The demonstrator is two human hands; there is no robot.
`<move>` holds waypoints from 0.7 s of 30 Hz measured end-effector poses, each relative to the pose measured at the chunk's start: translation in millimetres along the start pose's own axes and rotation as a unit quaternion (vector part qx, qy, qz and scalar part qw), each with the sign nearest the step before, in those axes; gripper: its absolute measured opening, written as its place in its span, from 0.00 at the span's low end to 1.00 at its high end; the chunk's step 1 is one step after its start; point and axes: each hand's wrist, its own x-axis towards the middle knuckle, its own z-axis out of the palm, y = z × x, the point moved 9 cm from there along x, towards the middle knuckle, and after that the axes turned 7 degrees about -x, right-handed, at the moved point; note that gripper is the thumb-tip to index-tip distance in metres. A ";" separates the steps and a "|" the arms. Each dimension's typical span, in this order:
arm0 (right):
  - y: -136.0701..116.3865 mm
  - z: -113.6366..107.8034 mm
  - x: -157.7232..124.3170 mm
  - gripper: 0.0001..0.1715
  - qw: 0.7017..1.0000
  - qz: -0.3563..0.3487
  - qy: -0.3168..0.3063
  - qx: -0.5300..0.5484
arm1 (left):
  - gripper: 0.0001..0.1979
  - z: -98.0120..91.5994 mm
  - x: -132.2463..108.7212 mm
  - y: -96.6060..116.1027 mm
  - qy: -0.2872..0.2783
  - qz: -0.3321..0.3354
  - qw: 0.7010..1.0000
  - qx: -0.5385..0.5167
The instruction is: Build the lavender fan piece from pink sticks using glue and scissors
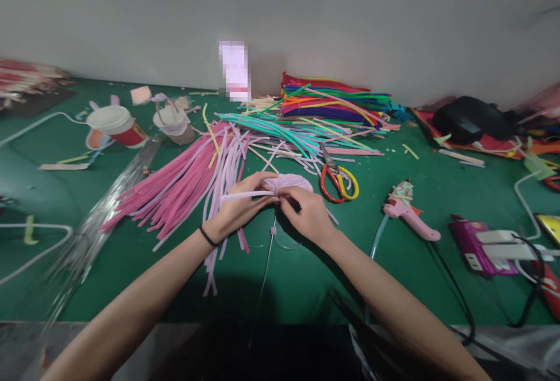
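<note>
My left hand (240,201), with a dark band at the wrist, is closed round the base of a lilac pipe-cleaner piece (292,182). My right hand (308,212) pinches the same piece from the other side, fingertips close to the left ones. A loose lilac strand (247,195) sticks out leftward across my left hand. Below the fingers a thin wire stem (268,258) runs down toward me, with a small lilac knob (273,231) on it. Just beyond the hands lie pink pipe cleaners (175,188) and lilac ones (227,159).
Scissors (336,179) lie right of the hands, then a pink glue gun (411,217) and a purple power strip (481,247) with cables. Bundled coloured pipe cleaners (336,101) sit by the wall. At left are lidded cups (116,124) and clear-wrapped wires (105,217).
</note>
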 end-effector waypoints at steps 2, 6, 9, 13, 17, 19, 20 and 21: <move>-1.2 -0.9 0.2 0.10 1.000 0.004 -0.001 0.016 | 0.16 -0.7 0.4 0.9 -0.001 0.019 1.000 0.009; 2.3 -0.2 1.7 0.08 0.997 0.033 -0.011 0.068 | 0.07 0.6 -0.7 14.1 -0.006 0.096 0.995 -0.008; 3.1 0.4 1.5 0.10 0.997 0.043 -0.009 0.064 | 0.05 -0.1 -0.8 17.2 0.000 0.088 0.995 -0.036; 7.8 2.0 -0.3 0.09 0.993 0.074 0.003 0.096 | 0.04 -1.7 0.0 16.1 0.008 0.048 0.997 -0.064; 13.8 3.6 -0.7 0.09 0.984 0.101 0.012 0.148 | 0.04 -2.4 0.2 16.5 0.014 0.041 0.996 -0.079; 17.3 1.8 -0.2 0.10 0.980 0.110 0.027 0.163 | 0.04 -3.9 -0.3 15.5 0.021 0.033 0.995 -0.088; 19.6 0.3 0.0 0.10 0.978 0.115 0.037 0.169 | 0.04 -4.8 -0.6 15.0 0.025 0.029 0.995 -0.090; 22.3 -1.3 0.0 0.10 0.976 0.121 0.048 0.175 | 0.05 -5.8 -1.0 14.3 0.029 0.023 0.995 -0.087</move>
